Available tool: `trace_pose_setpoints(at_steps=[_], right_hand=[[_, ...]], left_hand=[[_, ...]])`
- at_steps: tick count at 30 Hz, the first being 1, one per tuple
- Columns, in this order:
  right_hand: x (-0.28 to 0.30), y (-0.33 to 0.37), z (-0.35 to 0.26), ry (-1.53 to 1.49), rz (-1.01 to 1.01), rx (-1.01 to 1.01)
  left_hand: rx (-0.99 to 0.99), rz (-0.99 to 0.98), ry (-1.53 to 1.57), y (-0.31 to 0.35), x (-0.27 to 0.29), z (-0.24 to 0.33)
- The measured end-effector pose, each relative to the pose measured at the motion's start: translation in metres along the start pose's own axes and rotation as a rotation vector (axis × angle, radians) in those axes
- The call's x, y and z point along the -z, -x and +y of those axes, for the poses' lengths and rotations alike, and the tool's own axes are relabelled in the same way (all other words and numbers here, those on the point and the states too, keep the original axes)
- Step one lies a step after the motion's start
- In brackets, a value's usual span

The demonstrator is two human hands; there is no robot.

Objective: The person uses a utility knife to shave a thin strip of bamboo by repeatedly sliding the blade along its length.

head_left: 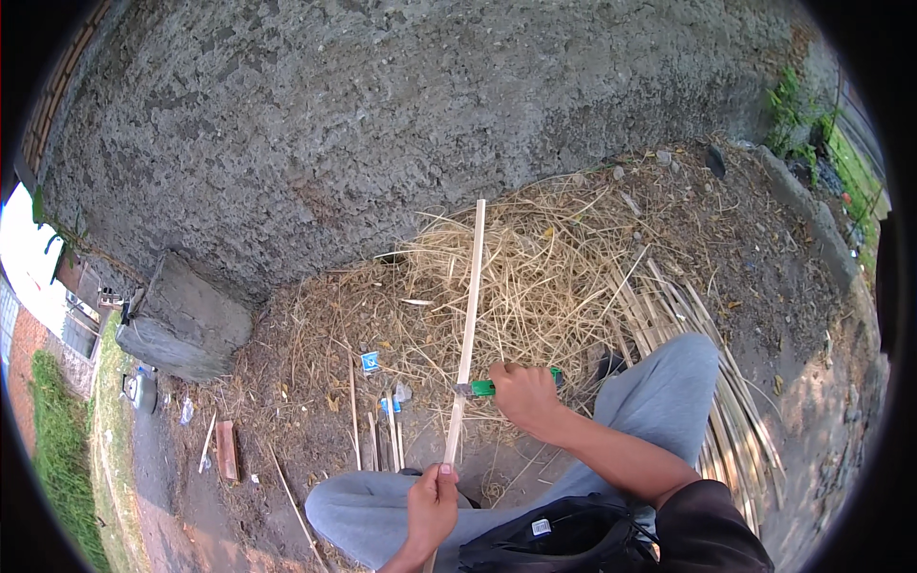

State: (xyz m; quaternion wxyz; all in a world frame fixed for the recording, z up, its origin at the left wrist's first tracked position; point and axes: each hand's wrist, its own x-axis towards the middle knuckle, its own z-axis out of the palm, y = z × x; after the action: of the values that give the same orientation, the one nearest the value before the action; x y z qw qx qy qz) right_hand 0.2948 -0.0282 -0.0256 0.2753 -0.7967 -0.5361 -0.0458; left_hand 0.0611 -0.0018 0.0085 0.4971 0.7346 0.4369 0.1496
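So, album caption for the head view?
Left hand grips a long pale strip; right hand holds a green cutter across it.

I register diffuse, shaded daylight on the wall (382,124); the far-left background (33,239) clips to white. Sunlit patches mark the ground (821,396). The right hand (525,396) reads sharp. Fisheye distortion curves peripheral edges, where detail appears soft.

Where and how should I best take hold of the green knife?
Best, I'd judge, by the green handle, coming from the right. The knife lies roughly crosswise, its grey blade end pointing left at the strip, so the right side keeps fingers off the edge. The right hand wraps the handle's middle that way.
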Motion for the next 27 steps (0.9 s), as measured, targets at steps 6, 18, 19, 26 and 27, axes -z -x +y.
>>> trace_pose_setpoints(at_steps=[6, 18, 19, 26, 27], right_hand=[[-0.013, -0.001, 0.005, 0.079, -0.004, -0.004], [-0.018, -0.017, 0.025, 0.089, -0.057, -0.112], [-0.018, -0.019, 0.028, 0.097, -0.074, -0.146], [-0.018, -0.027, 0.038, 0.089, -0.133, -0.22], [-0.021, -0.028, 0.041, 0.104, -0.119, -0.217]], left_hand=[[0.204, -0.149, 0.254, 0.001, 0.003, -0.004], [0.258, -0.184, 0.299, 0.016, -0.005, -0.001], [0.244, -0.189, 0.232, 0.02, -0.005, -0.005], [-0.024, -0.076, -0.117, 0.043, 0.004, 0.013], [-0.024, -0.078, -0.119, 0.045, 0.006, 0.017]])
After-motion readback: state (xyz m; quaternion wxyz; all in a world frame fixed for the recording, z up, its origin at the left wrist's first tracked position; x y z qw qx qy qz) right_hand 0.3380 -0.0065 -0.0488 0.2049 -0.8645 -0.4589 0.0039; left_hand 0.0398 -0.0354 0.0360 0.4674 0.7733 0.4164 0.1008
